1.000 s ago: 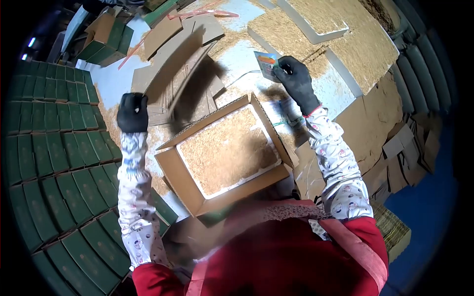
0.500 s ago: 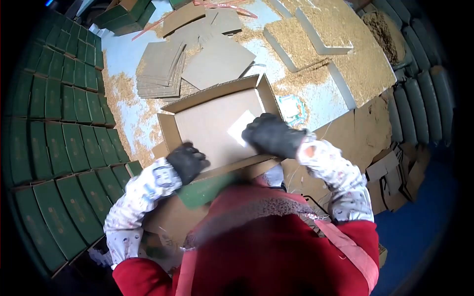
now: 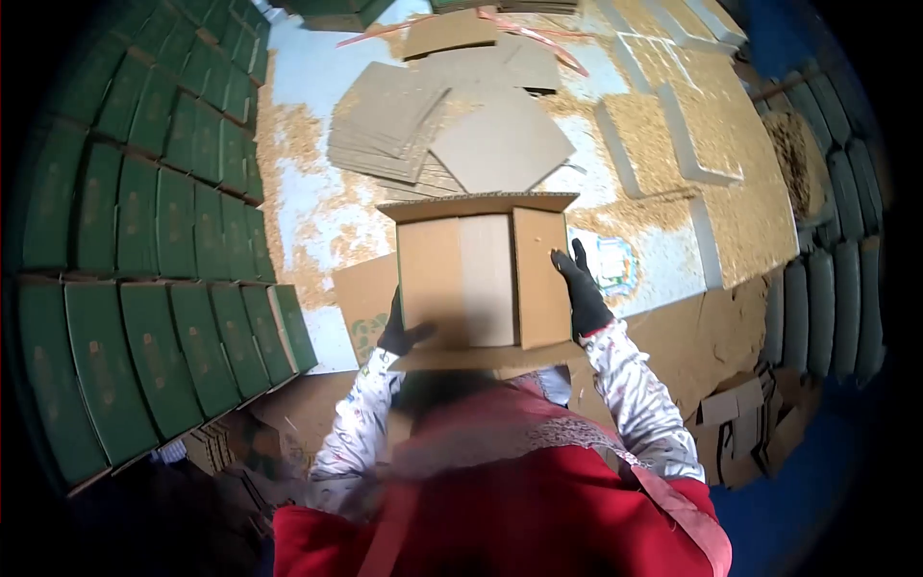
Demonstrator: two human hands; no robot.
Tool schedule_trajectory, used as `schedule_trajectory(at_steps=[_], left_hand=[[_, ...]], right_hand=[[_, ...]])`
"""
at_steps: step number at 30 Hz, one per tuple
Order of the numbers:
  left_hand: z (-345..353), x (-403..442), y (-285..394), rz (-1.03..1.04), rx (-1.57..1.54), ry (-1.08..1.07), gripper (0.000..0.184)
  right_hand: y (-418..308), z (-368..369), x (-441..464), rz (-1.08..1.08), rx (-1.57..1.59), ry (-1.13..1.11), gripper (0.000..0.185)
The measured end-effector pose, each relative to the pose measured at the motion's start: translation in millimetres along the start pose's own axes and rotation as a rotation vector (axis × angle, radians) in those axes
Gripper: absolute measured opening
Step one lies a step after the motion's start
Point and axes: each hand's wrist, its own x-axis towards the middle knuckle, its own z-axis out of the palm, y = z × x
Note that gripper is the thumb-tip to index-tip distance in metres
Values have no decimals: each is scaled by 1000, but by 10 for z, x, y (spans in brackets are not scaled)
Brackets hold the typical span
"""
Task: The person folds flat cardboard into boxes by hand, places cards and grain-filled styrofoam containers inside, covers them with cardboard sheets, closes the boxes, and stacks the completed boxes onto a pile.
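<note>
An open cardboard box (image 3: 543,279) stands in front of me, its two short side flaps folded inward and its long flaps raised. A strip of the pale inside (image 3: 488,279) shows between the folded flaps. My left hand (image 3: 404,332), in a dark glove, grips the box's left side near the front, thumb over the flap. My right hand (image 3: 583,296), also gloved, holds the right side, with the thumb by the flap's edge and fingers along the outer wall. The white slip is out of sight.
Flat cardboard sheets (image 3: 505,139) lie behind the box on the table, among yellow shavings. Shaving-covered pale blocks (image 3: 707,135) stand at the back right. Green boxes (image 3: 173,337) are stacked along the left. Grey sacks (image 3: 822,298) and folded cardboard (image 3: 740,418) are on the right.
The short side flaps have folded inward over the box. My right hand has left the white slip inside and moved to the right side; my left hand now grips the left side. The view has shifted.
</note>
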Motion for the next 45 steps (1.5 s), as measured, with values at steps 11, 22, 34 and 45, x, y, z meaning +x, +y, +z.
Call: schedule_trajectory(at_steps=[11, 22, 34, 45], left_hand=[[-1503, -208, 582, 187, -326, 722, 67], [-1991, 491, -233, 68, -105, 725, 46], [-1508, 134, -1162, 144, -556, 885, 37], [94, 49, -379, -267, -140, 435, 52]], right_hand=[[593, 2539, 1786, 252, -341, -635, 76], [874, 1970, 3627, 304, -332, -301, 45], [47, 196, 1073, -600, -1170, 79, 32], [-527, -1107, 660, -374, -1306, 466, 39]])
